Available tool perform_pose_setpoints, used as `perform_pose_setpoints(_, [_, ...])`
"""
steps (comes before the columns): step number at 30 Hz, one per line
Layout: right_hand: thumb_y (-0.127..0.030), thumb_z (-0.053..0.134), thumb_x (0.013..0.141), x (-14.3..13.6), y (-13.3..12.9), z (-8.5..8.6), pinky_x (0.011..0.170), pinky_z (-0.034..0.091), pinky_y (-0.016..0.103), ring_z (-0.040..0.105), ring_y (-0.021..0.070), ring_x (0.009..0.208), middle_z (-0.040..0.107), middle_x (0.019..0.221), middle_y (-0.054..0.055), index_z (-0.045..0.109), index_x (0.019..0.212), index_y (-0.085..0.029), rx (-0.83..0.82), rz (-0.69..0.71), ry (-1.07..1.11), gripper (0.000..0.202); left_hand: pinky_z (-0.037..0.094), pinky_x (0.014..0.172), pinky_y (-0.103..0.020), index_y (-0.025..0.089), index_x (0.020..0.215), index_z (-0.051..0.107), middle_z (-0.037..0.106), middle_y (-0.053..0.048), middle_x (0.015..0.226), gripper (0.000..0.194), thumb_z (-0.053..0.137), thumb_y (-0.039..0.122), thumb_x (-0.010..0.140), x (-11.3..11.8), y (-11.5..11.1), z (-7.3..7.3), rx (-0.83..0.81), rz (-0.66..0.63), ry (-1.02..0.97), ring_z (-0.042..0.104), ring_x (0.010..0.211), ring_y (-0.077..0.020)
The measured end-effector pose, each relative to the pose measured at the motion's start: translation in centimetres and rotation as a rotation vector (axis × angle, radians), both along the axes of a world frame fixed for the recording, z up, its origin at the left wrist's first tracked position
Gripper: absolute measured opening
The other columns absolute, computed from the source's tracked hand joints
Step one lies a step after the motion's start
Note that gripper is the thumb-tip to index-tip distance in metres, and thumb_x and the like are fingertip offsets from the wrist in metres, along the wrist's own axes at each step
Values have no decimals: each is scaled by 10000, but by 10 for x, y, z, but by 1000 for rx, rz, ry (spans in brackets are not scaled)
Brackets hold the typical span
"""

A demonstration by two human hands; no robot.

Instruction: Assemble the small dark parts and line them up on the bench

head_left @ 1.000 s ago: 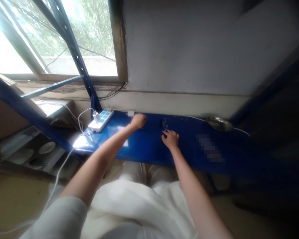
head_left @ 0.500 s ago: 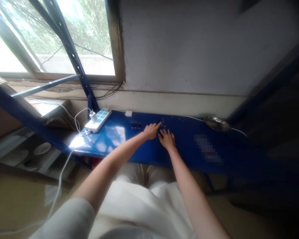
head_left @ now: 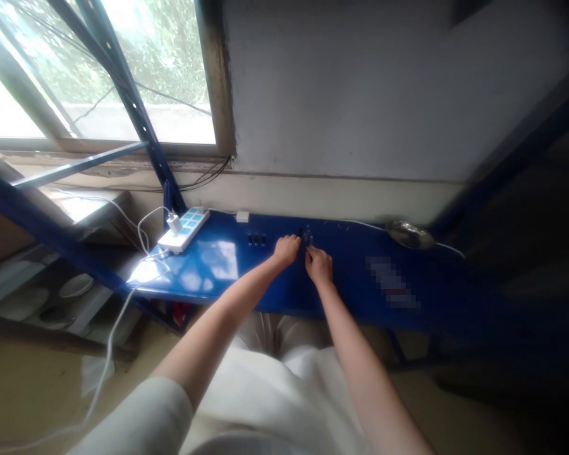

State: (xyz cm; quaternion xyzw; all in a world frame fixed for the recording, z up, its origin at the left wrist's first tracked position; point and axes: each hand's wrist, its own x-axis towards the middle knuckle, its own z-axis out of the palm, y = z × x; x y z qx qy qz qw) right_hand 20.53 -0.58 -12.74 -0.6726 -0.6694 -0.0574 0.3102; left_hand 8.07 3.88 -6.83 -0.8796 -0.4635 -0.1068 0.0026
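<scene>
My left hand [head_left: 287, 250] is over the blue table, its fingers curled in and pressed together. At its fingertips is a tiny dark piece [head_left: 299, 232], too small to name. Beside it my right hand [head_left: 319, 265] has its fingers drawn together, thumb toward the left hand; what they hold, if anything, is too small to see. Just beyond both hands lie several small clear or shiny bits [head_left: 308, 235]. Left of my left hand, three small black pieces [head_left: 256, 240] stand in a row.
A white power strip [head_left: 184, 230] with a plug in it lies on the blue table [head_left: 275, 294] at the left. Near the wall are a white adapter [head_left: 242, 217] and a shiny metal dish [head_left: 410, 234]. A white cable [head_left: 111, 341] hangs off the left edge.
My left hand's pointing index finger has curled in. The spread fingers of my right hand have drawn together. Both hands stay at about the same spot; the view shifts slightly.
</scene>
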Motion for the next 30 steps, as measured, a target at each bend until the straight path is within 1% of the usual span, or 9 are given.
perform_pose_setpoints(3, [-231, 370, 868, 0, -1, 1, 854, 365, 326, 544, 214, 998, 631, 1116, 110, 630, 1062, -135, 41, -25, 20, 338, 447, 730, -339, 121, 950, 579, 607, -122, 951, 217, 406, 182, 834, 2, 1, -2, 9, 11, -32, 574, 872, -236])
perform_pose_setpoints(6, [-225, 369, 868, 1, -1, 1, 850, 364, 326, 545, 215, 981, 634, 1109, 111, 633, 1059, -131, 66, -32, 28, 340, 447, 728, -331, 122, 878, 597, 619, -119, 908, 235, 366, 157, 846, 3, 2, -5, -3, 8, -57, 588, 849, -228])
perform_pose_setpoints(10, [-225, 368, 869, 0, -1, 1, 840, 366, 328, 543, 215, 966, 642, 1077, 116, 637, 1048, -136, 88, -33, 39, 335, 448, 731, -299, 130, 870, 599, 621, -117, 909, 251, 350, 151, 852, 2, 4, -6, -34, 18, -88, 594, 832, -204])
perform_pose_setpoints(13, [-230, 361, 875, 0, -1, 1, 821, 368, 326, 542, 211, 941, 646, 1032, 118, 639, 1025, -138, 106, -36, 46, 329, 451, 730, -289, 140, 865, 595, 618, -108, 911, 242, 355, 165, 853, -1, 5, -4, -58, 32, -179, 586, 836, -194])
perform_pose_setpoints(17, [-250, 324, 895, 1, -2, 4, 779, 369, 316, 539, 203, 877, 635, 959, 122, 628, 971, -137, 166, -23, 68, 333, 449, 752, -278, 155, 851, 585, 617, -80, 911, 190, 398, 130, 820, -10, 3, 2, -68, 44, -437, 568, 843, -170])
perform_pose_setpoints(20, [-267, 278, 910, 3, -2, 5, 760, 374, 311, 534, 196, 846, 616, 901, 122, 597, 925, -141, 241, 10, 121, 343, 450, 749, -269, 159, 800, 576, 622, -58, 864, 117, 464, 127, 786, -19, -1, 9, -104, 130, -695, 566, 814, -151])
perform_pose_setpoints(24, [-319, 281, 908, 2, -2, 9, 755, 401, 320, 541, 196, 809, 596, 846, 112, 544, 903, -151, 314, 28, 237, 312, 453, 625, -235, 147, 773, 551, 605, -29, 755, 55, 513, 187, 780, -34, -7, 21, -263, 235, -1053, 569, 644, -109])
perform_pose_setpoints(27, [-350, 305, 896, -6, -1, 19, 747, 429, 324, 559, 197, 813, 594, 857, 114, 508, 919, -158, 336, 62, 353, 281, 425, 544, -199, 145, 779, 539, 579, -9, 703, 81, 537, 226, 772, -44, -13, 30, -333, 234, -1224, 553, 564, -82])
perform_pose_setpoints(30, [-372, 319, 891, -20, -2, 36, 710, 453, 309, 579, 186, 823, 593, 902, 109, 468, 956, -178, 350, 108, 497, 253, 413, 526, -179, 147, 779, 541, 571, -1, 680, 106, 553, 251, 763, -50, -19, 36, -348, 214, -1282, 547, 560, -72])
